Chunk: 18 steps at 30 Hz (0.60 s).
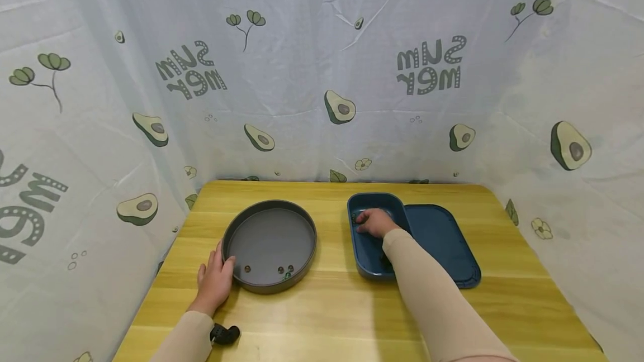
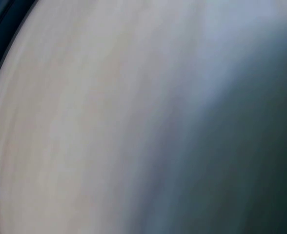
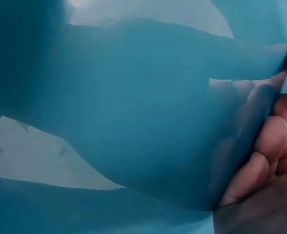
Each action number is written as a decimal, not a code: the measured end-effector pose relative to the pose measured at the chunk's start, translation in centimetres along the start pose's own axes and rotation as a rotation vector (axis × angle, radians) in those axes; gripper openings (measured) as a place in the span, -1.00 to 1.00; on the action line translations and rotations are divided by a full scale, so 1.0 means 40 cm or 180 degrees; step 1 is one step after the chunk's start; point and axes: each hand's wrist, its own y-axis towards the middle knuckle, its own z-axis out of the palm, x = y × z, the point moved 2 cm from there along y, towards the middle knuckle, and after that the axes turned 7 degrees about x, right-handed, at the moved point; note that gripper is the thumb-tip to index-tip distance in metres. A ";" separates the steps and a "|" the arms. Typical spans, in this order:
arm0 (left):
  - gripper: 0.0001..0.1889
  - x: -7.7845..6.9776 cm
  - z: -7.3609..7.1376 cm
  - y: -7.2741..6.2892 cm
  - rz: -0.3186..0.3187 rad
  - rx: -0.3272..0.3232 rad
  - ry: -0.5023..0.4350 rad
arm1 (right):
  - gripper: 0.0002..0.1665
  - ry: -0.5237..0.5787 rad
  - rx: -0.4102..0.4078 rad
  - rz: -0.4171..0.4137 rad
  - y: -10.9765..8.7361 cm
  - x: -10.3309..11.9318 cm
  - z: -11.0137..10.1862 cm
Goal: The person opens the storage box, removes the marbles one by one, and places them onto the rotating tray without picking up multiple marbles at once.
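Note:
My left hand (image 1: pixel 215 282) rests against the left side of a round grey pan (image 1: pixel 270 289), fingers extended along its outside and thumb at the rim. Small brown marbles (image 1: pixel 247 268) and greenish ones (image 1: pixel 287 276) lie near the pan's front edge. My right hand (image 1: pixel 376 222) reaches into a blue rectangular container (image 1: pixel 369 253), fingertips at its left inner wall beside small dark-green marbles (image 1: pixel 354 217). In the right wrist view its fingers (image 3: pixel 272 139) are bent near the shiny blue surface. I cannot tell whether they pinch a marble.
A flat blue lid (image 1: pixel 443 244) lies right of the container, partly under its edge. Both stand on a wood-grain table (image 1: pixel 322 317). A printed curtain (image 1: pixel 302 71) hangs behind and at the sides. On the left wrist is a black strap (image 1: pixel 225 334); the left wrist view is blurred.

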 end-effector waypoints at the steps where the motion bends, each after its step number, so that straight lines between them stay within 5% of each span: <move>1: -0.26 -0.001 -0.001 -0.002 -0.0001 0.0002 0.0003 | -0.72 0.0060 -0.0017 0.0014 -0.001 -0.002 0.003; 18: -0.27 0.004 0.004 0.001 0.0014 0.0000 -0.0029 | -0.77 0.0282 -0.0155 0.0048 -0.007 -0.009 0.027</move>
